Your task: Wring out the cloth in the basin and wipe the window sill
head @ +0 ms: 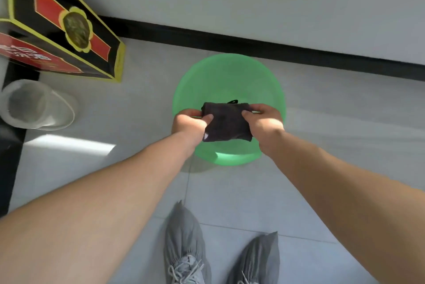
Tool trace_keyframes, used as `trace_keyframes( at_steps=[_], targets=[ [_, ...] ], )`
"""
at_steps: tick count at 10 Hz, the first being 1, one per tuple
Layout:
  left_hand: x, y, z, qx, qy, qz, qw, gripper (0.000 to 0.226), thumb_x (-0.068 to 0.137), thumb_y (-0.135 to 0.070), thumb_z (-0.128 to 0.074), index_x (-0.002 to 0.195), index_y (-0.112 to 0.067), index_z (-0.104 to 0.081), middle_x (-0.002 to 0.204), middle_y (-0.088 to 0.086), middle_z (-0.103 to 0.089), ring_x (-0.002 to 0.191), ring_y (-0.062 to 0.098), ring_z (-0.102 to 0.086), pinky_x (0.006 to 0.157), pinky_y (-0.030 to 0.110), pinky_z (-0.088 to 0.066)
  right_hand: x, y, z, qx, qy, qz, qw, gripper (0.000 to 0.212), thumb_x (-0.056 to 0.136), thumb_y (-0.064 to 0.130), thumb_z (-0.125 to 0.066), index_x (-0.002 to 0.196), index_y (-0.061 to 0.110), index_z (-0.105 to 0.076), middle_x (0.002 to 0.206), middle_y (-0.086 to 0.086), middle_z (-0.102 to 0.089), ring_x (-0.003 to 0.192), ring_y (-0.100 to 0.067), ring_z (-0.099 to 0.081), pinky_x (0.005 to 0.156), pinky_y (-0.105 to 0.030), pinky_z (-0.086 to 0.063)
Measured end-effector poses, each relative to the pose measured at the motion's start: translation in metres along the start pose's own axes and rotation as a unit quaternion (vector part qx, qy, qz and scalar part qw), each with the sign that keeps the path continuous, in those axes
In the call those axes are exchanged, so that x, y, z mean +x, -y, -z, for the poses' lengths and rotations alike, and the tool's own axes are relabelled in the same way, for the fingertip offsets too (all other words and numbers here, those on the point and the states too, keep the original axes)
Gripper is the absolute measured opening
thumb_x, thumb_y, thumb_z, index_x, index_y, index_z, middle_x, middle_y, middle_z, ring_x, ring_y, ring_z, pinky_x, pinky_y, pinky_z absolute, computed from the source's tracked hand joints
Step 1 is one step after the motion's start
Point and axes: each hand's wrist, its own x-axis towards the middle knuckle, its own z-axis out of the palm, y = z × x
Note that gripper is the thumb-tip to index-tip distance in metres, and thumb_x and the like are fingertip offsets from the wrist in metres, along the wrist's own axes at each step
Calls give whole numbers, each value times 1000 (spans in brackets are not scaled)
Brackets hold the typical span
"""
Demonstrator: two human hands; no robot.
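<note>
A green plastic basin [226, 72] stands on the tiled floor near the wall. Above it I hold a dark, folded cloth [226, 121] between both hands. My left hand [190, 124] grips the cloth's left edge, fingers curled round it. My right hand [264, 120] grips the right edge, thumb on top. The cloth hangs flat over the basin's near half and hides part of its inside. No window sill is in view.
A black, red and yellow box [64, 28] stands at the upper left. A translucent plastic container [34, 104] lies on the floor below it. A black skirting strip [276, 49] runs along the wall. My grey shoes [184, 244] stand just behind the basin.
</note>
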Motion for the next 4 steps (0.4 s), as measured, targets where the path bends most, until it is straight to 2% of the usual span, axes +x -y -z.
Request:
trace_keyframes(
  at_steps=[1,2,3,4],
  targets=[
    [30,13,-19,49,8,-33,998,24,82,-24,-78,101,-13,-69,103,14,-72,97,32,-69,88,36,-55,27,-19,-10,-19,-16,11,1000,15,89,17,-68,102,24,-72,92,-5,-70,86,-23,-66,81,-30,-56],
    [35,12,-28,77,8,-60,995,38,86,-27,-73,119,-9,-66,115,10,-69,104,28,-65,84,26,-48,36,-25,-13,-48,-19,24,998,27,89,16,-64,115,20,-71,101,-6,-71,93,-25,-67,86,-32,-55],
    [29,11,-26,71,6,-70,995,42,90,-24,-69,128,-7,-61,124,9,-65,110,25,-62,86,23,-43,34,-24,-8,-69,-18,31,997,34,90,13,-57,122,20,-66,102,-2,-66,92,-24,-62,83,-28,-51],
    [10,7,-13,53,-12,-57,997,36,89,-22,-71,121,-9,-63,117,8,-67,103,24,-61,84,23,-43,19,-25,2,-61,-16,28,998,26,91,14,-59,114,20,-67,98,-2,-66,83,-23,-60,76,-27,-48]
  ],
)
